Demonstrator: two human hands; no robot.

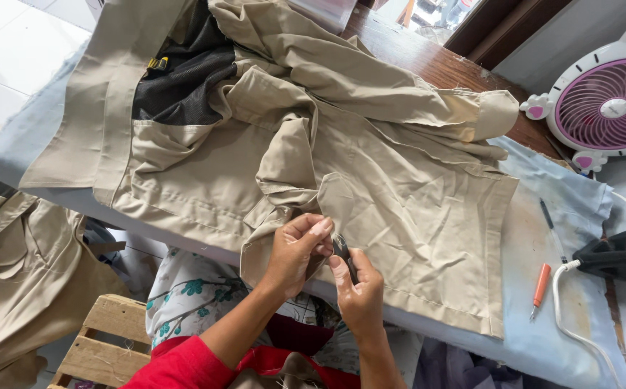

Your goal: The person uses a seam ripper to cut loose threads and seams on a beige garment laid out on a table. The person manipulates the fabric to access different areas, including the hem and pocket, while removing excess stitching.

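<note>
Two hands meet at the near edge of a beige jacket (342, 166) spread on a padded board (543, 338). Head view: left hand (295, 252) w/ fingers (318, 229) pinching a fold of jacket cloth; right hand (360, 292) w/ fingertips closed on a small dark tool (342, 252), right beside the left fingertips, touching the fold. Right of the fingers, well apart: orange-handled pick (540, 286), black iron (619, 256), pink fan (605, 101). Left, below: more beige cloth (18, 274), wood crate (108, 338).
</note>
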